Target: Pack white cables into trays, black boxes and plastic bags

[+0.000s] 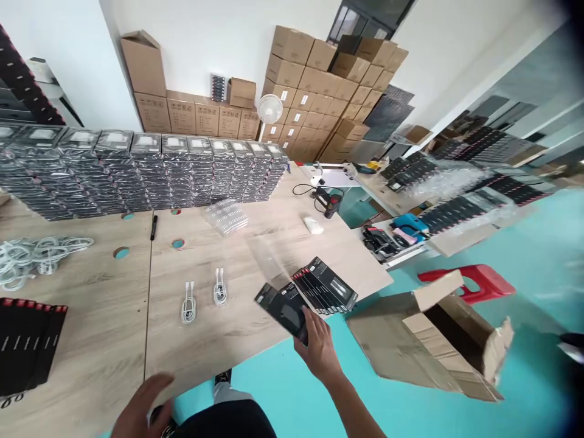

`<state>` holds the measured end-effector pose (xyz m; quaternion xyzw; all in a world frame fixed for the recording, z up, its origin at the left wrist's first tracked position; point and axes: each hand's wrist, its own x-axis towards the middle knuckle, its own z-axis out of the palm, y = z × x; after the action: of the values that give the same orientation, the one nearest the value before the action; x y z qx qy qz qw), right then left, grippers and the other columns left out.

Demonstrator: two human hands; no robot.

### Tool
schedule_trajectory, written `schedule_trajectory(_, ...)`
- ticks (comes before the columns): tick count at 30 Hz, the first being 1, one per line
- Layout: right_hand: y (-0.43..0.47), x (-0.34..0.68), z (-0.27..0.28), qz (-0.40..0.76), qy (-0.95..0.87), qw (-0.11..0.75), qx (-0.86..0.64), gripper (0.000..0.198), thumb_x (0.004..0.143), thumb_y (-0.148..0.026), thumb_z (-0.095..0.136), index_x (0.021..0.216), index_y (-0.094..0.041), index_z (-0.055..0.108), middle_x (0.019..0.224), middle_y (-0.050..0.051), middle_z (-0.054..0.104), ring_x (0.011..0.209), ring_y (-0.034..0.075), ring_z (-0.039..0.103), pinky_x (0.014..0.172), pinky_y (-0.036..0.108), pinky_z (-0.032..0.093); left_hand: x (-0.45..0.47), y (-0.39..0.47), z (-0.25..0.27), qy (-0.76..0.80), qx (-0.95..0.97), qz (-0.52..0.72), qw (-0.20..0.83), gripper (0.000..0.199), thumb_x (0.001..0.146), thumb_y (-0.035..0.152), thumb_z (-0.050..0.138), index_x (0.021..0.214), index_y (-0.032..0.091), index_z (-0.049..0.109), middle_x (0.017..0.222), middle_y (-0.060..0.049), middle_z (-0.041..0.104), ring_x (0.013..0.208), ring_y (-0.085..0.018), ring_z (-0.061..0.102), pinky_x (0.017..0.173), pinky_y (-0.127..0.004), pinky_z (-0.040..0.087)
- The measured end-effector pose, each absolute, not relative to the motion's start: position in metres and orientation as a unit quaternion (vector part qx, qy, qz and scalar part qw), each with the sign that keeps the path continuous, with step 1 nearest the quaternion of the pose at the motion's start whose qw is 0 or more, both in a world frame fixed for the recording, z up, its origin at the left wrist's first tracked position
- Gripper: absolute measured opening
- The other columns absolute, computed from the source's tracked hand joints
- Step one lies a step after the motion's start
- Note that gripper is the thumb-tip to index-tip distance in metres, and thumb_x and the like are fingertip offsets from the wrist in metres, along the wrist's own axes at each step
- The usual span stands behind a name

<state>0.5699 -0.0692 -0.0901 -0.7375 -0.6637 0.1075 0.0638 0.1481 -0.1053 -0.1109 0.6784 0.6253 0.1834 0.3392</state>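
My right hand grips the lower right end of a flat black box, holding it over the table's front edge. Just beyond it, a fanned row of similar black boxes lies on the wood, beside a clear plastic sleeve. My left hand, slightly blurred, is at the near edge with thumb and fingers apart and nothing in it. Two coiled white cables, a left one and a right one, rest on the table between my hands.
Wrapped black boxes form a long stack along the table's back. More white cables and black boxes are at left. An opened carton and a red stool stand on the floor at right. A black marker lies mid-table.
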Motion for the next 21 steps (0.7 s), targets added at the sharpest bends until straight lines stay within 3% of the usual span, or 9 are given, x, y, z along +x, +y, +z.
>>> schedule_trajectory(1,-0.064,0.561,-0.086,0.128,-0.701,0.07,-0.698,0.072,0.084,-0.03,0.053,0.15,-0.019,0.026,0.144,0.014,0.047,0.136,0.031,0.039,0.112,0.049,0.033,0.166,-0.086,-0.098,0.578,0.733,0.179,0.312,0.035,0.089,0.035,0.058,0.123,0.029,0.058,0.13,-0.007,0.063,0.121,-0.028,0.058,0.102,-0.044,0.049)
schedule_trajectory(3,-0.048,0.542,-0.076,0.174,-0.768,0.082,-0.61,0.076,0.082,-0.03,0.058,0.151,-0.023,0.026,0.147,0.009,0.046,0.137,0.028,0.038,0.114,0.044,0.034,0.198,-0.046,-0.068,0.48,0.828,0.146,0.249,0.071,0.082,0.037,0.065,0.146,0.025,0.038,0.152,-0.009,0.044,0.141,-0.034,0.037,0.118,-0.053,0.027)
schedule_trajectory(5,-0.028,0.526,-0.066,0.222,-0.829,0.099,-0.504,0.078,0.083,-0.03,0.059,0.152,-0.022,0.025,0.149,0.01,0.043,0.138,0.029,0.037,0.114,0.045,0.035,0.216,-0.013,-0.043,0.438,0.866,0.117,0.211,0.099,0.07,0.032,0.073,0.154,0.019,0.022,0.159,-0.012,0.03,0.146,-0.039,0.022,0.12,-0.06,0.01)
schedule_trajectory(6,-0.017,0.52,-0.061,0.243,-0.847,0.11,-0.459,0.077,0.084,-0.029,0.057,0.153,-0.021,0.024,0.149,0.011,0.043,0.139,0.029,0.037,0.113,0.045,0.037,0.218,-0.002,-0.034,0.444,0.866,0.098,0.21,0.105,0.067,0.029,0.074,0.155,0.018,0.018,0.159,-0.014,0.03,0.146,-0.04,0.022,0.119,-0.06,0.011)
schedule_trajectory(10,0.011,0.485,-0.044,0.262,-0.872,0.122,-0.396,0.077,0.09,-0.034,0.055,0.156,-0.02,0.018,0.154,0.012,0.038,0.142,0.029,0.034,0.114,0.047,0.036,0.205,0.006,-0.022,0.508,0.809,0.054,0.292,0.11,0.07,0.019,0.068,0.156,0.022,0.001,0.138,-0.014,0.053,0.127,-0.033,0.049,0.102,-0.046,0.044)
schedule_trajectory(14,0.003,0.415,-0.03,0.178,-0.909,0.143,-0.349,0.098,0.084,-0.064,0.06,0.154,-0.008,0.02,0.158,0.02,0.027,0.147,0.036,0.021,0.121,0.057,0.017,0.199,-0.008,-0.02,0.558,0.767,0.123,0.292,0.116,0.071,0.015,0.064,0.154,0.022,-0.017,0.136,-0.015,0.051,0.121,-0.032,0.05,0.101,-0.049,0.044)
schedule_trajectory(18,-0.005,0.379,-0.036,0.158,-0.931,0.166,-0.284,0.097,0.086,-0.07,0.049,0.153,-0.007,0.021,0.159,0.018,0.026,0.149,0.031,0.018,0.122,0.053,0.019,0.178,-0.021,-0.004,0.578,0.747,0.163,0.286,0.113,0.071,0.009,0.06,0.154,0.024,-0.015,0.134,-0.013,0.052,0.122,-0.03,0.048,0.102,-0.048,0.044)
schedule_trajectory(21,0.001,0.412,-0.051,0.153,-0.906,0.128,-0.373,0.094,0.087,-0.07,0.046,0.155,-0.012,0.018,0.158,0.018,0.028,0.147,0.033,0.023,0.12,0.057,0.018,0.143,-0.032,0.008,0.595,0.732,0.149,0.295,0.11,0.075,0.016,0.064,0.155,0.027,-0.01,0.131,-0.011,0.053,0.121,-0.029,0.049,0.098,-0.043,0.047)
